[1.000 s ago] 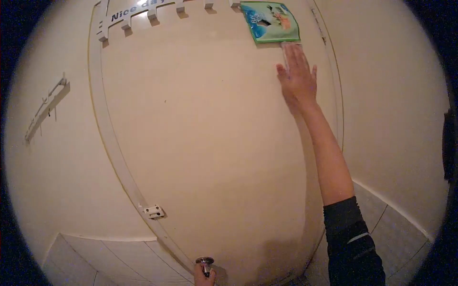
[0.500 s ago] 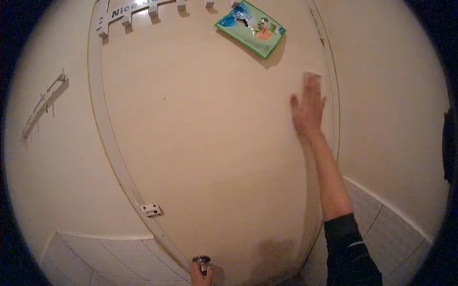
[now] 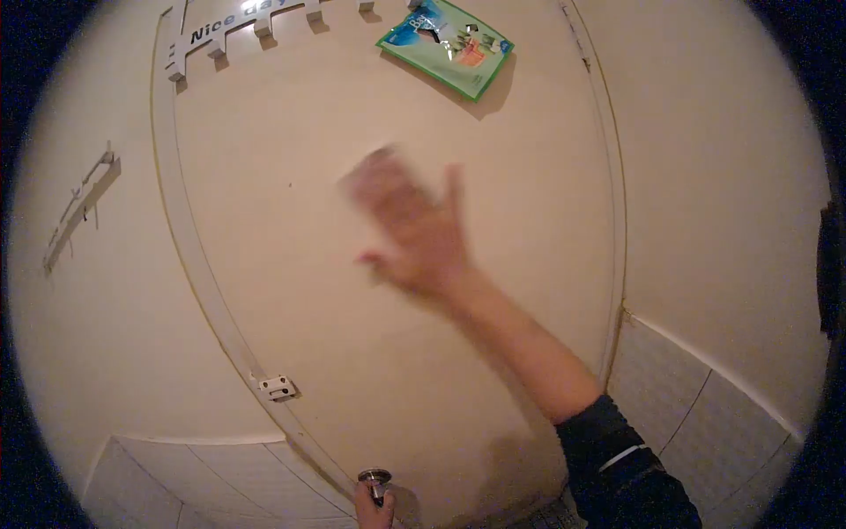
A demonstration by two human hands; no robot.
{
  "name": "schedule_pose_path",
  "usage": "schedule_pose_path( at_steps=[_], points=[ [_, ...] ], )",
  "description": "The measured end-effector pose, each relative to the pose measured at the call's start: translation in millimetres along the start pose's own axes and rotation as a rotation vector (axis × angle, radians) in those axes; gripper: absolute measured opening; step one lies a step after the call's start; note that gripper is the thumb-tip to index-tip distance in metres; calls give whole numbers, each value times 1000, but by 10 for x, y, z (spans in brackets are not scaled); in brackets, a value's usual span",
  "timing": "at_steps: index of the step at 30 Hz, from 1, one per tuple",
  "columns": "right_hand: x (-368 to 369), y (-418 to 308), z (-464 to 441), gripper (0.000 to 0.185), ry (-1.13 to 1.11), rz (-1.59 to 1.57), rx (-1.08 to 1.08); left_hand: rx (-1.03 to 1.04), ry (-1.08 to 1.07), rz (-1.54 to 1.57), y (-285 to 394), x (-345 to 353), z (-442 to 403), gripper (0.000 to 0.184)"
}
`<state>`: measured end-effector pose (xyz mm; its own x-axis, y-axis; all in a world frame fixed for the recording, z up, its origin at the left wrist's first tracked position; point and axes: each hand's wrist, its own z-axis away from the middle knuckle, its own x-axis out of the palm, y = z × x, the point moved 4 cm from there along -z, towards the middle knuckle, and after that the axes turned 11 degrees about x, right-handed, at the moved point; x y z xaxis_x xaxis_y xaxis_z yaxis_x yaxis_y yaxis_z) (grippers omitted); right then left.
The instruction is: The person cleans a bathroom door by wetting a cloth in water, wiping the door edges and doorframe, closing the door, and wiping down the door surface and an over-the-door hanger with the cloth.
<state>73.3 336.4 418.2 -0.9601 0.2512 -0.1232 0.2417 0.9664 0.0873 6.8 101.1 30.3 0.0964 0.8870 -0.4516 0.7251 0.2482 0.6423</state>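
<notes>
My right hand [image 3: 414, 225], blurred by motion, lies over a thin pale cloth [image 3: 374, 172] against the cream door [image 3: 308, 282]. Its thumb and little finger are spread, and the middle fingers cover the cloth. At the bottom edge, my left hand [image 3: 374, 509] has its fingers wrapped round the metal door knob [image 3: 374, 476]. Above my right hand, a green and blue packet [image 3: 449, 44] hangs tilted from the white hook rack [image 3: 263, 26].
A small white latch [image 3: 278, 387] sits on the door's lower left edge. Another rack [image 3: 84, 207] is fixed to the left wall. Tiles [image 3: 679, 388] line the lower walls. Something dark [image 3: 828, 269] shows at the far right.
My right hand has moved with the cloth from beside the packet, down the right side, then left across the door. The packet has swung to a tilt. My left hand stays on the knob.
</notes>
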Motion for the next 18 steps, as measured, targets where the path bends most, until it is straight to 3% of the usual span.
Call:
schedule_pose_path(
  at_steps=[2,4,6,9,11,14,16,18],
  points=[
    [-239,652,55,77,47,94,235,-84,-10,164,-61,28,11,34],
    [-329,1501,257,70,153,273,420,-61,-36,26,-97,20,30,34],
    [-492,2258,530,68,161,216,573,-53,-33,17,-262,61,20,34],
    [-553,2513,875,72,97,378,782,-91,-24,127,-417,125,102,34],
    [-368,2297,1007,77,132,326,693,-112,-44,107,-62,42,6,33],
    [-232,1306,1082,89,43,97,479,86,-10,118,-72,63,-17,31],
    [-35,420,1217,95,-259,-119,346,87,-9,23,-287,86,15,30],
    [294,-428,1534,91,-504,-264,73,29,-40,11,-262,73,52,29]
  ],
)
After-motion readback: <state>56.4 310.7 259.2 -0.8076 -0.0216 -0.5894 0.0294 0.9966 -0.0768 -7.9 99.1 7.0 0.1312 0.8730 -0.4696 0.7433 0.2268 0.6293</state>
